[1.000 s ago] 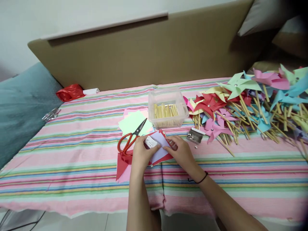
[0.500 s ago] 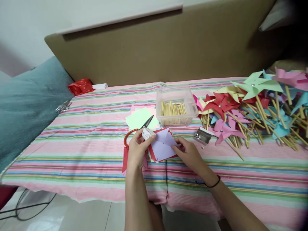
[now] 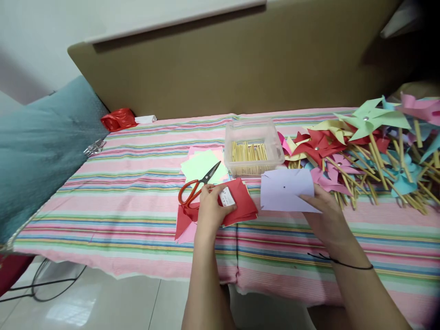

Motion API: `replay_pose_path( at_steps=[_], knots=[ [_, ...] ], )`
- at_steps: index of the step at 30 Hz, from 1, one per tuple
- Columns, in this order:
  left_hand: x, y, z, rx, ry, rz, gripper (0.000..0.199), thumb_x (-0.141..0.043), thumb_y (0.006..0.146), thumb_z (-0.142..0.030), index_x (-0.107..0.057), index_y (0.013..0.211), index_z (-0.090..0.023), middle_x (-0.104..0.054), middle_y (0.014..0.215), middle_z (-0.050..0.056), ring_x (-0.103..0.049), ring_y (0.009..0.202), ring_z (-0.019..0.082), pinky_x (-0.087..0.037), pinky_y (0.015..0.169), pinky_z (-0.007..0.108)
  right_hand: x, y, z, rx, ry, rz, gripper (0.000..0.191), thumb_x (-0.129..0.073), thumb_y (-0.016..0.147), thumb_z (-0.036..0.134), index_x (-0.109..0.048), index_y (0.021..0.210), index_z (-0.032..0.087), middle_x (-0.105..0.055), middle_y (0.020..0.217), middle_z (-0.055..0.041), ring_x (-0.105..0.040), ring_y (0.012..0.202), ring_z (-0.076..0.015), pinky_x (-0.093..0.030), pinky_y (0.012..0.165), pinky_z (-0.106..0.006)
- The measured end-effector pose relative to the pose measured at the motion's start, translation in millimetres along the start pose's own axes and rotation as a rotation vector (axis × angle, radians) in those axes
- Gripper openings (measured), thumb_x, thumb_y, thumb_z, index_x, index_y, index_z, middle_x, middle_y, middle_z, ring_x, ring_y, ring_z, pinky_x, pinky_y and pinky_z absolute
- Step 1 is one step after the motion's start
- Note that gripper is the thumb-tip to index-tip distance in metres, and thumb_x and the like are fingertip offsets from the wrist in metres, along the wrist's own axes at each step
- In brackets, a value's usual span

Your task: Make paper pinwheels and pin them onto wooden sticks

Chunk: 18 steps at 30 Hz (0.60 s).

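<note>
While purple sheet [image 3: 285,192] bows in my right hand [image 3: 328,222], I want light pinch near edge so slit corners don't crease; thumb and fingers close on it, just in front of clear tub [image 3: 256,163]. Left hand [image 3: 209,211] curls half closed around small white box [image 3: 227,197] over red paper stack [image 3: 243,199]; light pressure there should avoid skewing sheets

A thin black band [image 3: 352,265] circled the right wrist, its loose ends trailing free on the left side. Both forearms were bare, with no sleeves showing, and the fingers wore no rings.
</note>
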<state>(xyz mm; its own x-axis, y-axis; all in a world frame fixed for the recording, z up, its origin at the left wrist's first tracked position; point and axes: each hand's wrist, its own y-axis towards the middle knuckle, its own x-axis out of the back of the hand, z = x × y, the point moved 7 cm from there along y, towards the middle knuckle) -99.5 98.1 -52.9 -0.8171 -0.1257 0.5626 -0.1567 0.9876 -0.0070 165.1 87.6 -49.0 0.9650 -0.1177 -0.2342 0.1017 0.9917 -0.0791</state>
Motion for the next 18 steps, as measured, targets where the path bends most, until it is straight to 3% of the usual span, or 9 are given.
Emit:
replay_pose_path(
  at_steps=[5, 8, 10, 12, 14, 16, 18],
  knots=[
    [-7.8, 1, -5, -0.053, 0.129, -0.011, 0.06, -0.083, 0.053, -0.016, -0.071, 0.11, -0.03, -0.045, 0.113, 0.009, -0.046, 0.114, 0.034, -0.038, 0.1, 0.051, 2, -3, 6, 0.044, -0.014, -0.003, 0.025, -0.066, 0.069, 0.037, -0.064, 0.092, 0.027, -0.072, 0.091, -0.006, -0.069, 0.082, -0.0255, -0.055, 0.069, -0.037],
    [-5.4, 0, -11, -0.051, 0.091, 0.015, 0.062, -0.086, 0.052, -0.022, -0.07, 0.112, -0.031, -0.045, 0.116, 0.009, -0.044, 0.118, 0.035, -0.035, 0.102, 0.05, 3, -1, 4, 0.052, -0.03, 0.008, 0.026, -0.07, 0.068, 0.037, -0.064, 0.09, 0.025, -0.072, 0.083, -0.0046, -0.068, 0.076, -0.0234, -0.055, 0.068, -0.037],
    [1.8, -2, -21, -0.08, 0.039, -0.034, 0.063, -0.086, 0.055, -0.031, -0.067, 0.115, -0.031, -0.046, 0.12, 0.009, -0.042, 0.121, 0.033, -0.035, 0.103, 0.048, 6, 0, 3, 0.075, -0.024, 0.014, 0.022, -0.074, 0.068, 0.034, -0.065, 0.085, 0.024, -0.07, 0.078, -0.0018, -0.067, 0.072, -0.0201, -0.054, 0.068, -0.033],
    [10.6, -4, -34, -0.138, -0.048, -0.143, 0.054, -0.08, 0.065, -0.039, -0.065, 0.115, -0.028, -0.048, 0.12, 0.008, -0.048, 0.114, 0.028, -0.039, 0.098, 0.042, 8, 1, 4, 0.13, -0.036, 0.031, 0.016, -0.076, 0.069, 0.03, -0.066, 0.081, 0.025, -0.069, 0.076, 0.0002, -0.066, 0.071, -0.0173, -0.053, 0.066, -0.03],
    [10.2, -6, -43, -0.162, -0.255, -0.189, 0.04, -0.072, 0.075, -0.044, -0.062, 0.109, -0.024, -0.054, 0.108, 0.006, -0.056, 0.091, 0.018, -0.047, 0.082, 0.033, 8, 1, 8, 0.224, -0.064, 0.075, 0.01, -0.075, 0.073, 0.026, -0.069, 0.08, 0.026, -0.07, 0.08, -0.0004, -0.066, 0.077, -0.0174, -0.053, 0.07, -0.029],
    [-7.0, -6, -46, -0.101, -0.542, -0.083, 0.036, -0.065, 0.079, -0.05, -0.058, 0.101, -0.022, -0.058, 0.09, 0.002, -0.055, 0.067, 0.012, -0.046, 0.061, 0.026, 5, -1, 16, 0.341, -0.098, 0.144, 0.006, -0.073, 0.076, 0.022, -0.071, 0.08, 0.026, -0.071, 0.09, -0.0029, -0.066, 0.09, -0.0196, -0.053, 0.078, -0.031],
    [-35.2, -7, -48, 0.012, -0.741, 0.112, 0.042, -0.06, 0.079, -0.059, -0.057, 0.096, -0.021, -0.061, 0.08, 0.001, -0.056, 0.059, 0.012, -0.044, 0.052, 0.024, 2, -4, 25, 0.442, -0.129, 0.196, 0.008, -0.072, 0.076, 0.017, -0.072, 0.077, 0.025, -0.071, 0.099, -0.0054, -0.063, 0.102, -0.0217, -0.052, 0.083, -0.032]
  ],
)
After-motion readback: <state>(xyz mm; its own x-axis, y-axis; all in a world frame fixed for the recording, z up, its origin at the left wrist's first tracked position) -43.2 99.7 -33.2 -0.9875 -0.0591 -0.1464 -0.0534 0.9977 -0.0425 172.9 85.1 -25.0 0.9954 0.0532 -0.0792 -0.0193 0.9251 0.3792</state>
